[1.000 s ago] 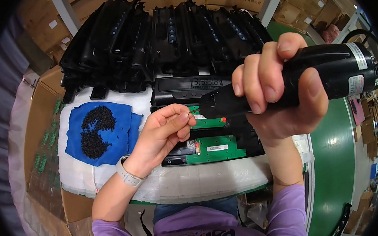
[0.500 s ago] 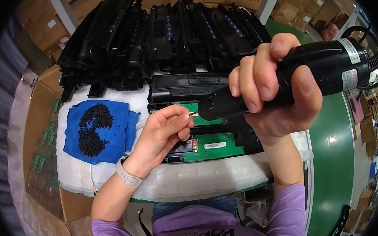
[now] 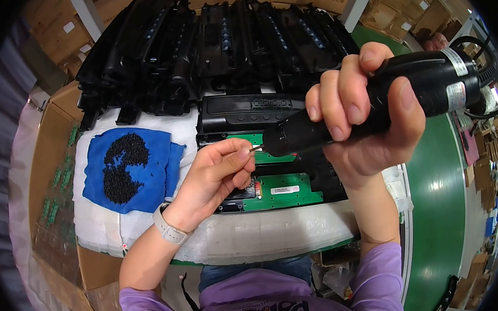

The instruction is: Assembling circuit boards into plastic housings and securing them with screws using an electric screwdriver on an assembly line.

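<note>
My right hand (image 3: 367, 118) grips a black electric screwdriver (image 3: 395, 96), held level with its nose pointing left. My left hand (image 3: 219, 178) pinches a small screw at the metal bit (image 3: 256, 150), fingertips touching the tip. Both hands hover over a black toner cartridge (image 3: 246, 110) lying on white foam padding (image 3: 254, 236). Green circuit boards (image 3: 277, 191) show on the cartridge's near side, partly hidden by my hands. A watch sits on my left wrist.
A blue cloth (image 3: 126, 170) heaped with small black screws lies to the left on the padding. Several black cartridges (image 3: 212, 42) are stacked behind. Cardboard boxes (image 3: 48, 169) with green boards stand at left. A green conveyor belt (image 3: 438, 211) runs along the right.
The screwdriver has tilted up slightly with its nose moved a little toward the left hand. My left fingers have come up to the bit tip with the screw.
</note>
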`<action>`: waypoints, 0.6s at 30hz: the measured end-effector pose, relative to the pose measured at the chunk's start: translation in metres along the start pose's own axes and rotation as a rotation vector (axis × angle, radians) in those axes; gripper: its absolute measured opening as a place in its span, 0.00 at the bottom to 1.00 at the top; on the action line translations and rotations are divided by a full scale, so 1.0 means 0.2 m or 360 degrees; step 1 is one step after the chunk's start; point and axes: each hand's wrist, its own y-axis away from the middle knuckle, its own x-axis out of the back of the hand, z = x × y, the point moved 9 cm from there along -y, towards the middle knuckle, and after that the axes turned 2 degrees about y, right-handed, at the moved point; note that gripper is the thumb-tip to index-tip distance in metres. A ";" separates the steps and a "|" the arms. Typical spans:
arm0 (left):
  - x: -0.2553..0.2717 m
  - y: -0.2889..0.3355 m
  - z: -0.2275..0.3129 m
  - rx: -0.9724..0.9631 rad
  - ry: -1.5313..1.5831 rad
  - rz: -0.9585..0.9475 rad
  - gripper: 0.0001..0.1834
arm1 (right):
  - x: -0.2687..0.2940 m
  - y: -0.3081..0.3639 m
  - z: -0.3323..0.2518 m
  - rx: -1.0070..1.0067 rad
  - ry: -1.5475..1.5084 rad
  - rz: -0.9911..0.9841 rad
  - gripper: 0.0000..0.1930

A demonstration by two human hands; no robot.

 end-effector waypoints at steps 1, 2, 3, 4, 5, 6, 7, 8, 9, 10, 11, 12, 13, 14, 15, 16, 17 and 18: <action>0.00 0.00 0.00 0.0001 -0.0004 0.0017 0.07 | 0.03 -0.01 0.00 0.0016 -0.0051 0.0125 0.17; 0.00 0.00 0.01 -0.0001 -0.0002 0.0017 0.07 | 0.06 -0.01 0.00 0.0033 -0.0102 0.0249 0.14; 0.01 0.00 0.02 -0.0003 -0.0086 0.0027 0.07 | 0.07 -0.02 0.01 -0.0013 -0.0140 0.0313 0.14; 0.02 0.00 0.02 -0.0004 -0.0168 0.0036 0.07 | 0.08 -0.02 0.02 -0.0017 -0.0138 0.0313 0.14; 0.02 0.00 0.04 -0.0004 -0.0165 0.0036 0.07 | 0.10 -0.02 0.03 -0.0049 -0.0135 0.0359 0.14; 0.02 0.00 0.06 -0.0004 -0.0507 0.0079 0.07 | 0.12 -0.03 0.05 -0.0081 -0.0132 0.0404 0.13; 0.03 0.00 0.09 -0.0006 -0.0852 0.0124 0.08 | 0.14 -0.03 0.07 -0.0108 -0.0134 0.0429 0.13; 0.04 0.00 0.08 -0.0009 -0.0851 0.0126 0.08 | 0.15 -0.04 0.08 -0.0069 -0.0017 0.0462 0.11; 0.09 0.00 0.12 -0.0133 -0.1005 0.0243 0.08 | 0.16 -0.05 0.11 -0.0109 0.0102 0.0451 0.11; 0.12 0.00 0.16 -0.0256 -0.1156 0.0353 0.09 | 0.17 -0.06 0.13 -0.0147 0.0228 0.0441 0.10; 0.12 -0.01 0.17 -0.0254 -0.1184 0.0355 0.07 | 0.17 -0.07 0.16 -0.0212 0.0316 0.0387 0.10; 0.11 -0.01 0.17 -0.0255 -0.1181 0.0350 0.07 | 0.16 -0.07 0.18 -0.0233 0.0436 0.0365 0.10; 0.11 -0.01 0.18 -0.0279 -0.1110 0.0354 0.06 | 0.15 -0.08 0.21 -0.0266 0.0525 0.0352 0.10; 0.11 -0.01 0.19 -0.0303 -0.1039 0.0357 0.05 | 0.14 -0.08 0.23 -0.0299 0.0614 0.0340 0.10; 0.11 -0.01 0.19 -0.0302 -0.1038 0.0353 0.05 | 0.14 -0.09 0.26 -0.0323 0.0622 0.0276 0.10; 0.12 -0.01 0.20 -0.0349 -0.1066 0.0368 0.05 | 0.11 -0.09 0.28 -0.0347 0.0753 0.0238 0.11; 0.12 -0.01 0.21 -0.0396 -0.1094 0.0382 0.06 | 0.10 -0.08 0.29 -0.0364 0.0774 0.0228 0.11; 0.12 -0.01 0.20 -0.0395 -0.1091 0.0382 0.06 | 0.09 -0.08 0.30 -0.0381 0.0794 0.0219 0.11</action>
